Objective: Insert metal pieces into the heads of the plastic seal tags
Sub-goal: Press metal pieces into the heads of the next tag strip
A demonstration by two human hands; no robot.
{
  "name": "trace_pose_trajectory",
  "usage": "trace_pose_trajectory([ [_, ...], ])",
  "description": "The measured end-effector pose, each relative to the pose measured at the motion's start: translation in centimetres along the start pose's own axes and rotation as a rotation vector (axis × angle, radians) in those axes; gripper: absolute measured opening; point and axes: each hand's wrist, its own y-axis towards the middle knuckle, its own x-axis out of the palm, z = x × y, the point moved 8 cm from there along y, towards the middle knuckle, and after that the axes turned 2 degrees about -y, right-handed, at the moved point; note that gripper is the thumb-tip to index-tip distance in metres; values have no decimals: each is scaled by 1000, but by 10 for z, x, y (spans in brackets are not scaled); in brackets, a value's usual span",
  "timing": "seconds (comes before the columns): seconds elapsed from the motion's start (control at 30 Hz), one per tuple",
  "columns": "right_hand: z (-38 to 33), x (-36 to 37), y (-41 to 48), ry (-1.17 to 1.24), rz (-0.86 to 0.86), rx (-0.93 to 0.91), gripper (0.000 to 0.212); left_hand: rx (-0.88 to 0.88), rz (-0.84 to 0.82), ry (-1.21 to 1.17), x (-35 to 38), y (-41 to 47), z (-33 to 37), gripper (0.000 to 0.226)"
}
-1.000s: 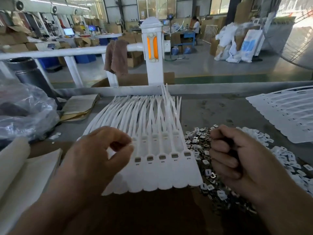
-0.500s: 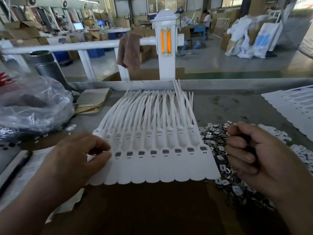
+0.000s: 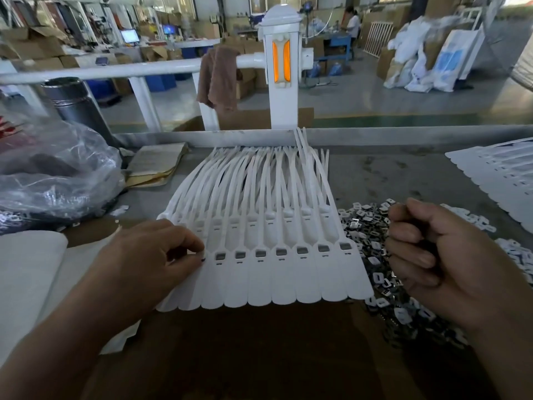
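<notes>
A joined sheet of white plastic seal tags (image 3: 288, 280) lies flat on the table in front of me, straps fanning away. Several head slots in its row show grey metal inserts. My left hand (image 3: 155, 264) rests over the sheet's left end, and its thumb and forefinger pinch a small dark metal piece at the leftmost visible head. A pile of loose metal pieces (image 3: 372, 223) lies just right of the sheet. My right hand (image 3: 432, 255) hovers over that pile as a curled fist, with dark pieces showing between the fingers.
A crumpled clear plastic bag (image 3: 57, 174) and a steel cylinder (image 3: 75, 102) stand at the left, with worn papers (image 3: 155, 166) beside them. Another tag sheet (image 3: 496, 174) and small white plastic pieces (image 3: 516, 255) lie at the right. A raised metal edge (image 3: 403, 135) bounds the table's far side.
My left hand has come down from above the straps to the row of heads at the sheet's left end. My right hand stays a fist over the pile.
</notes>
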Motion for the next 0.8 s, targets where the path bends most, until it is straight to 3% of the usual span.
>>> trace_pose_trajectory([
  [0.17,-1,0,0,6,15,-2,26,26,28,25,-5,-5,4,19],
  [0.4,-2,-1,-1,13,16,-2,25,48,-17,122,-2,-26,-5,35],
  [0.57,-2,1,-2,7,14,-4,25,63,-25,283,5,-37,8,89],
  [0.63,-2,2,-2,8,14,-4,25,52,-31,344,8,-37,11,98],
  [0.8,-2,2,-2,3,15,-2,24,-15,-85,412,12,-33,10,82],
])
